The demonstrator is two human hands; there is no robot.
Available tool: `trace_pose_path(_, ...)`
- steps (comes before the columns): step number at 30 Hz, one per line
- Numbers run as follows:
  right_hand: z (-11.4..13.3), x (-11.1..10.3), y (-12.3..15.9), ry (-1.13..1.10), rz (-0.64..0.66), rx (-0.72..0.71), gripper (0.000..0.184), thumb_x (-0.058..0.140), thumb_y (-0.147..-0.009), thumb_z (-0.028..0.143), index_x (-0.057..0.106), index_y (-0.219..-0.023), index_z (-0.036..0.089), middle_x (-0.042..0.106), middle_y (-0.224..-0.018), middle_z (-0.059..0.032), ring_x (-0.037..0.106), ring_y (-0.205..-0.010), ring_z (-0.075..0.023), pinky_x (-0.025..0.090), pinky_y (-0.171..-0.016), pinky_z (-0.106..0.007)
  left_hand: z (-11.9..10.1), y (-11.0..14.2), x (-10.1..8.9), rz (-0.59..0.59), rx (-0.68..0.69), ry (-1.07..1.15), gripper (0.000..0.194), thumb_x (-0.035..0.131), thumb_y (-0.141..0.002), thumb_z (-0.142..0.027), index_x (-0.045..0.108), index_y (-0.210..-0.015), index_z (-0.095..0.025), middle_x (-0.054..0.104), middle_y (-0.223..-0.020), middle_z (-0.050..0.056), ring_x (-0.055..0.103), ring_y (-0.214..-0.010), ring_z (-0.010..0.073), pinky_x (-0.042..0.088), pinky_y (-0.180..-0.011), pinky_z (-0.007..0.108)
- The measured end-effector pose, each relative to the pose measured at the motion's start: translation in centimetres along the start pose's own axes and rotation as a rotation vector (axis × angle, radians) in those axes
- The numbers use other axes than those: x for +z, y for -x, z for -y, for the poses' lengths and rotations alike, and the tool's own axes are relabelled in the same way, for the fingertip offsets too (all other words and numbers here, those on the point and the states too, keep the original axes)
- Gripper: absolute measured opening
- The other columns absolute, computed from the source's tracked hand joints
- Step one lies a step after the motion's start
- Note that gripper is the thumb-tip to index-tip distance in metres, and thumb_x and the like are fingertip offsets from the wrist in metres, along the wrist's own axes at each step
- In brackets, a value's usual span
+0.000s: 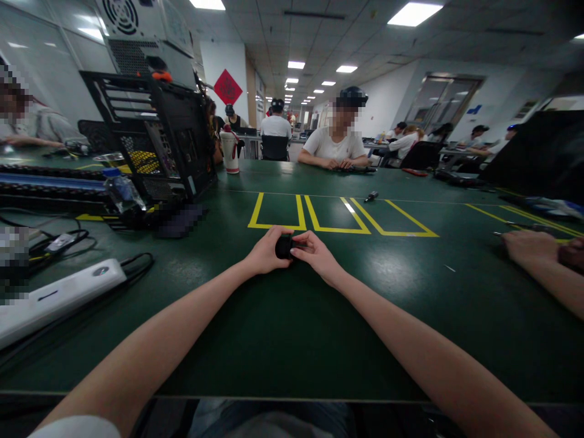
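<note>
Head view:
Left hand: the left hand [267, 251] is curled around a small black object [283, 246], gripping its left side.
Right hand: the right hand [314, 252] closes its fingers on the right side of the same piece.
Object position: held by both hands, low over the table just in front of the yellow tape boxes [337, 214]; whether it touches the mat cannot be told.
Surface: a dark green table [283, 340], matte with soft glare, marked with 3 yellow outlines.
On the surface: an open black computer case [155, 134] at left, a white power strip [55, 298] with black cables near the left edge, a white and red bottle [230, 152], a small dark tool [371, 196] beyond the tape.
Neighbour: another person's forearm [542, 261] rests at the right edge.
Room: a long office with ceiling light panels [414, 13], a red diamond sign [227, 87] on a pillar, a seated person in a white shirt [336, 146] opposite, more people at tables behind.
</note>
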State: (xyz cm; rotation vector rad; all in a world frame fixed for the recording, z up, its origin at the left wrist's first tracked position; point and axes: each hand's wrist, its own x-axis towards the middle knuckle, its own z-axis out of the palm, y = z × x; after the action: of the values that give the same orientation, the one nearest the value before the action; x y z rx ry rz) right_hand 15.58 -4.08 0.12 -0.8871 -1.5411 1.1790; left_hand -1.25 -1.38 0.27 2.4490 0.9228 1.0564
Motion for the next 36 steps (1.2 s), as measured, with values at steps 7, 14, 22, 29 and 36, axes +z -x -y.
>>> trace_pose_path(7,-0.02,-0.39,-0.21,0.019,0.033,0.072,0.034,0.061,-0.068,0.023,0.048,-0.1,0.02,0.053,-0.1,-0.004,0.053,-0.094,-0.016,0.04,-0.088,-0.038,-0.05,0.04,-0.13,0.009,0.001,0.007,0.059,0.065,-0.058,-0.02,0.039,-0.11,-0.021,0.046,-0.108,0.004,0.046,-0.101,0.0206,0.039,-0.087,0.037)
trace_pose_path(14,-0.09,-0.72,-0.16,-0.019,0.07,0.062,0.036,0.066,-0.063,0.018,0.048,-0.094,0.023,0.052,-0.1,-0.0014,0.053,-0.097,-0.0159,0.04,-0.089,-0.038,0.06,0.0,-0.01,0.009,-0.007,0.015,0.06,0.065,-0.057,-0.018,0.039,-0.111,-0.022,0.046,-0.108,0.004,0.047,-0.101,0.0208,0.039,-0.087,0.037)
trace_pose_path(22,0.53,-0.25,0.22,-0.015,0.041,0.03,0.025,0.062,-0.067,0.022,0.048,-0.088,0.021,0.052,-0.098,-0.0012,0.055,-0.092,-0.0153,0.043,-0.085,-0.037,-0.35,0.04,-0.28,0.023,-0.024,0.014,0.059,0.065,-0.058,-0.019,0.039,-0.111,-0.022,0.046,-0.108,0.004,0.047,-0.102,0.0215,0.039,-0.088,0.039)
trace_pose_path(29,0.11,-0.27,-0.15,-0.019,0.009,0.038,0.033,0.063,-0.066,0.021,0.048,-0.095,0.021,0.053,-0.097,-0.0019,0.055,-0.091,-0.0157,0.042,-0.087,-0.038,-0.2,-0.03,-0.08,0.012,-0.014,0.015,0.059,0.065,-0.057,-0.018,0.039,-0.11,-0.022,0.047,-0.108,0.004,0.047,-0.101,0.0212,0.039,-0.088,0.039)
trace_pose_path(36,0.12,-0.56,-0.09,-0.016,0.061,0.071,0.035,0.064,-0.065,0.02,0.049,-0.096,0.021,0.053,-0.103,-0.002,0.053,-0.096,-0.0164,0.04,-0.091,-0.04,-0.02,-0.02,0.04,0.01,-0.014,0.01,0.059,0.065,-0.056,-0.018,0.039,-0.11,-0.022,0.047,-0.108,0.004,0.047,-0.102,0.0215,0.039,-0.088,0.039)
